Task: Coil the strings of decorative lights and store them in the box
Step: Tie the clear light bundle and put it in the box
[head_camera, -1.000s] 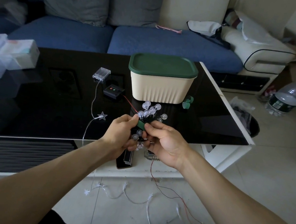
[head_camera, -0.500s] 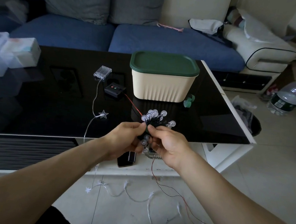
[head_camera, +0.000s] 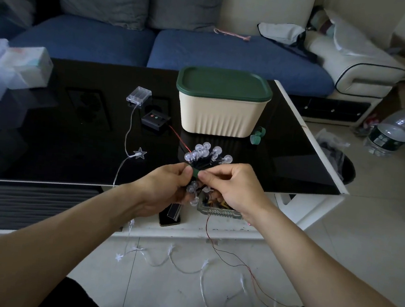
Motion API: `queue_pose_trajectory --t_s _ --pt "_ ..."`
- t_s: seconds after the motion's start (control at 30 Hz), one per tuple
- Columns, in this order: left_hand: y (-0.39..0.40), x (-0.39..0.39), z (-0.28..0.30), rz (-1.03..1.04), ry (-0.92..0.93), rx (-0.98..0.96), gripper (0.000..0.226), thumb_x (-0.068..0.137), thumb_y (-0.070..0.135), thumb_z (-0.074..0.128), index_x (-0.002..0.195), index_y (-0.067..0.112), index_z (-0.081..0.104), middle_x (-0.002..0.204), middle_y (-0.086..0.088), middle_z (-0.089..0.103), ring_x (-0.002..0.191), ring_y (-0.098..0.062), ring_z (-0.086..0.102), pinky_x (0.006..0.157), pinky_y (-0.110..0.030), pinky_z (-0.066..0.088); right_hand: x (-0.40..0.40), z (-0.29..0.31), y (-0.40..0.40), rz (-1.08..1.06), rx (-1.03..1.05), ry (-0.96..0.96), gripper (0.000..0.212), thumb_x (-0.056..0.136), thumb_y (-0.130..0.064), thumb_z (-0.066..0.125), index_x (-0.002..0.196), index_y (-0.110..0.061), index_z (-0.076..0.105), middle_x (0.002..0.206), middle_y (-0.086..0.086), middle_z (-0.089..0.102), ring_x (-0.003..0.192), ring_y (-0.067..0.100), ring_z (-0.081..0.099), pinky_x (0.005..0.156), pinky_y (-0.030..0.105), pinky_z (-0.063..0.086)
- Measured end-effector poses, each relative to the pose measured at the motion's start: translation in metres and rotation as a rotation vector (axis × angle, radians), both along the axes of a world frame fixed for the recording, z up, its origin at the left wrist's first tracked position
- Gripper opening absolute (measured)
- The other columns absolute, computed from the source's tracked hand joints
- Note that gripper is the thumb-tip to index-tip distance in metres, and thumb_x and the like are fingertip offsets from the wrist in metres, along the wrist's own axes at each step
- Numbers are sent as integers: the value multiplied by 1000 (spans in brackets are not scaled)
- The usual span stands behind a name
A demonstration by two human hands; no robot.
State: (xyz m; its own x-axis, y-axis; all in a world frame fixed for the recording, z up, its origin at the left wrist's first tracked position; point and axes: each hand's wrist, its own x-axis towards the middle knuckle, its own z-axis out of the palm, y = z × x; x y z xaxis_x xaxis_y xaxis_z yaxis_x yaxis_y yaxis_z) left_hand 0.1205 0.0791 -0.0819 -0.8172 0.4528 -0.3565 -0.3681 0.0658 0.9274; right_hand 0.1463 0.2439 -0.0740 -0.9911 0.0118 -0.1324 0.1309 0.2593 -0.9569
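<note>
Black glass table (head_camera: 49,138) before a blue sofa (head_camera: 230,54), pale tiles below. At 12 o'clock on the table, the box (head_camera: 221,115), cream with its green lid (head_camera: 224,86) shut, so nothing stored yet. At 11 o'clock of the hands, a black switch pack (head_camera: 155,120) with a red lead (head_camera: 179,137) running toward the bundle; farther at 11, a clear battery case (head_camera: 139,94) feeding the star string (head_camera: 139,153), which spills over the near edge onto the floor at 6 o'clock, uncoiled. Over the near table edge, close together: left hand (head_camera: 166,187) and right hand (head_camera: 232,188), both pinching a green tie (head_camera: 195,172) at the waist of the bulb bundle (head_camera: 206,155), likely to cinch the coil so it keeps its shape for the box. Bulbs fanned above the grip at 12 o'clock, a few hanging below at 6. Loose red wire (head_camera: 223,257) trailing from under the right hand to the floor, seemingly left of the coil. Against half a second ago: same two-handed pinch, bundle much the same, green tie now more plainly visible between the fingertips; a second ago, tie likewise in view, bulbs nearer the box.
</note>
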Motion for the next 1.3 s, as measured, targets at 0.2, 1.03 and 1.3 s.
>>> queue_pose_trajectory --t_s 0.2,1.03,1.3 --pt "7 6 11 83 -21 50 37 109 17 27 95 3 58 52 6 57 46 -7 51 67 -31 45 -3 9 1 25 12 3 10 91 -17 73 97 -10 79 46 -9 56 41 4 45 49 20 41" --pt "-1 2 4 -21 41 -114 41 109 25 28 83 4 53 72 -11 52 44 -13 39 44 -25 38 -3 -3 4 138 -22 93 14 95 -7 66 88 -2 77 58 -13 65 51 -3 56 54 9 41" --pt "-1 0 8 106 -137 59 36 107 22 34 82 3 52 63 -6 48 54 -14 30 53 -26 27 -11 3 10 234 -181 -114 13 93 -5 67 100 -6 77 69 6 60 52 11 40 48 18 35"
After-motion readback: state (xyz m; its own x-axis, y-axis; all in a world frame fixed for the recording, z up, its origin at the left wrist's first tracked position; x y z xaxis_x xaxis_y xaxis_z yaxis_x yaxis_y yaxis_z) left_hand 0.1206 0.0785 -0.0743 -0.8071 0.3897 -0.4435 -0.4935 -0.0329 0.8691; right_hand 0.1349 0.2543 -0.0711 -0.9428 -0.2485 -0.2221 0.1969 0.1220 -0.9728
